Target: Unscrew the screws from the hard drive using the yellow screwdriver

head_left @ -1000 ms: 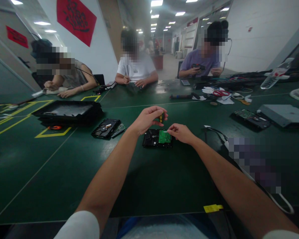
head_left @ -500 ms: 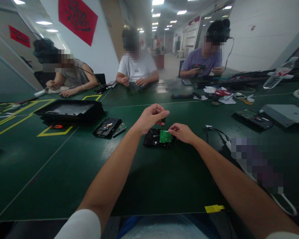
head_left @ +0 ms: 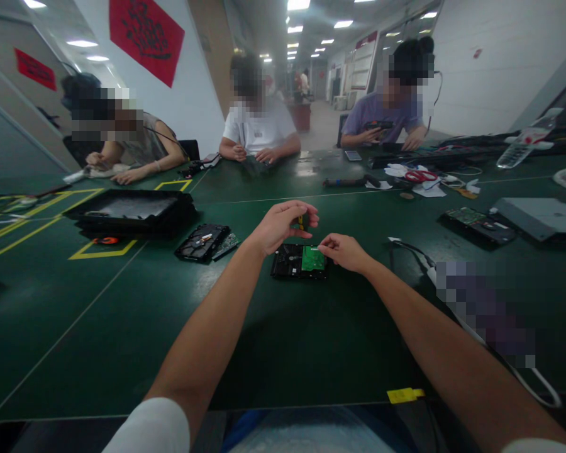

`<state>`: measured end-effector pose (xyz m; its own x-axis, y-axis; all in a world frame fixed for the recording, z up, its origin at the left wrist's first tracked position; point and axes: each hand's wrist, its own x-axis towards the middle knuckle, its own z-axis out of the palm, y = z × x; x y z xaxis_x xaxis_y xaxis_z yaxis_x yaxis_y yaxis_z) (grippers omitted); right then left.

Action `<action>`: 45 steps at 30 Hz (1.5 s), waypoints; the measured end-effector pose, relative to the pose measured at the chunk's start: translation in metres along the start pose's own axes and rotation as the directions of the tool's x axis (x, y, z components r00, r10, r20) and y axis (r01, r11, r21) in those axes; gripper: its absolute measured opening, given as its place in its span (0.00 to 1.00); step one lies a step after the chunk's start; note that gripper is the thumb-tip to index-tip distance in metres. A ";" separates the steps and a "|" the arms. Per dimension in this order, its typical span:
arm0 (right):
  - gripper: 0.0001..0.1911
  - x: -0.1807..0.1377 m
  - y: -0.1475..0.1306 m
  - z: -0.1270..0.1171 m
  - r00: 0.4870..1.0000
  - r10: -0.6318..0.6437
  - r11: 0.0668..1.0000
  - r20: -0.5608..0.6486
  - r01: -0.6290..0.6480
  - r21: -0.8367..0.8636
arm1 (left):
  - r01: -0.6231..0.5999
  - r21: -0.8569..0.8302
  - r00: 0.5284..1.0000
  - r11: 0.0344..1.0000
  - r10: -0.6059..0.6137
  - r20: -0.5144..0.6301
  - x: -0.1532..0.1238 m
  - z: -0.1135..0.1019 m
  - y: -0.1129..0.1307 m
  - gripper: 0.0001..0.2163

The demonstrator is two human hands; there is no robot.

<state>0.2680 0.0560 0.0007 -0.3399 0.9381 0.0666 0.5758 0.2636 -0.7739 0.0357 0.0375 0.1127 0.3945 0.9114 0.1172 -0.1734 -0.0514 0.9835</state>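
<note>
A black hard drive with a green circuit board facing up lies on the green table in front of me. My left hand hovers just above it, fingers closed on a small yellow-handled screwdriver held upright. My right hand rests at the drive's right edge, fingertips pinched against the green board.
A second opened hard drive lies to the left, beside a black tray. More drives, a grey box, red scissors and cables sit to the right. Three people work at the far side.
My left hand has turned slightly above the drive, so the yellow handle shows, hides, then shows again. My right hand has stayed on the board.
</note>
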 end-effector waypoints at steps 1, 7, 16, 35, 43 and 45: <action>0.09 0.000 0.000 0.000 1.000 -0.006 1.000 0.000 0.006 -0.002 | 0.000 -0.002 1.000 1.000 0.000 0.003 0.000 -0.001 -0.001 0.10; 0.10 0.000 0.000 -0.001 1.000 -0.006 1.000 0.010 0.006 -0.012 | -0.006 0.009 1.000 1.000 0.006 0.020 0.002 -0.004 -0.004 0.12; 0.07 0.000 -0.002 0.000 1.000 0.015 1.000 0.005 -0.015 0.018 | -0.077 0.124 0.997 0.989 0.077 0.004 -0.001 0.006 0.000 0.13; 0.09 0.000 -0.001 -0.001 1.000 0.014 1.000 0.013 -0.014 0.008 | -0.095 0.203 0.993 0.975 0.106 -0.046 0.001 0.002 -0.001 0.12; 0.09 -0.001 -0.002 -0.001 1.000 0.011 1.000 0.017 -0.011 0.006 | -0.161 0.297 0.976 0.941 0.196 -0.091 0.003 0.006 -0.006 0.15; 0.09 -0.001 -0.002 -0.001 1.000 0.009 1.000 0.013 -0.009 0.003 | -0.153 0.285 0.976 0.946 0.190 -0.106 0.003 0.006 -0.007 0.16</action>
<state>0.2675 0.0550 0.0026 -0.3442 0.9375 0.0516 0.5769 0.2545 -0.7762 0.0440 0.0383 0.1066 0.2566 0.9231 0.2865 0.0332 -0.3046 0.9519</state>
